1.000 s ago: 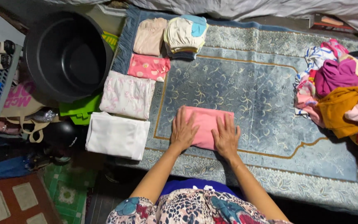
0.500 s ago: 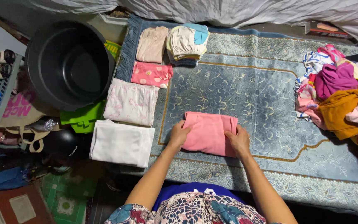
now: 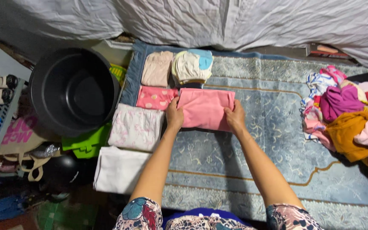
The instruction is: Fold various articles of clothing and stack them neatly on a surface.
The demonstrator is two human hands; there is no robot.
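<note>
Left hand and right hand each pinch an edge of the folded pink cloth, held on the blue rug, right of the pink spotted fold.

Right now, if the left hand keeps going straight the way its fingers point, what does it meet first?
The left hand, gripping the folded pink cloth, points away from the person. First in line seems the folded cream garment with a blue patch, though depth is unclear.

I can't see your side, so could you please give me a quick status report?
Left hand and right hand grip the folded pink garment by its ends. It sits beside the folded stack. Nothing in the way.
</note>
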